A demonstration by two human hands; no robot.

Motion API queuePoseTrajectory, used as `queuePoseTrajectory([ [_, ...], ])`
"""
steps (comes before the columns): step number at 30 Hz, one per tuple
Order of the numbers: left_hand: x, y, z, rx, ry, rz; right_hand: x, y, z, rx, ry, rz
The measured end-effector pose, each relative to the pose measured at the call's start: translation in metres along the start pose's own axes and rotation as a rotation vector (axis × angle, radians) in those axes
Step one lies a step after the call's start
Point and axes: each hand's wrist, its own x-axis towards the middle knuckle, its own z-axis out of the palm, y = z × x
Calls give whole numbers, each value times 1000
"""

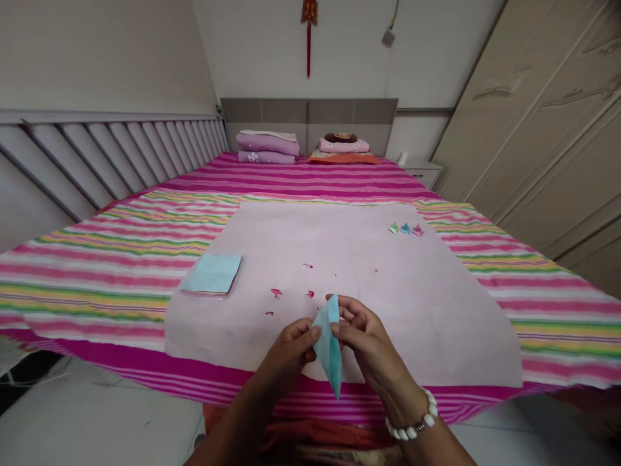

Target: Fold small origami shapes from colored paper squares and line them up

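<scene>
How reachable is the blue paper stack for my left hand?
Likely yes: only pink sheet and tiny scraps lie between left hand and paper stack, though it now pinches the folded blue paper.

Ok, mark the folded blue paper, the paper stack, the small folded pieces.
folded blue paper (pixel 330 361), head view, lower half.
paper stack (pixel 212 273), head view, top sheet's middle.
small folded pieces (pixel 405 228), head view, middle blue one.

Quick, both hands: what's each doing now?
Left hand: closed, pinching the blue folded paper.
Right hand: closed, pinching the same paper.
</scene>
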Motion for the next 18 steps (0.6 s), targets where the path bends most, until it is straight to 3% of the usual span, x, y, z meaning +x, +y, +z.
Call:
queuePoseTrajectory([
  [8, 0, 4, 4, -80, -11, 14, -2, -1, 2, -50, -43, 1],
  [12, 5, 2, 2, -17, 78, 56, -1, 4, 1, -110, -63, 7],
  [18, 8, 0, 2, 189, 219, 125, 3, 21, -2, -309, 48, -61],
])
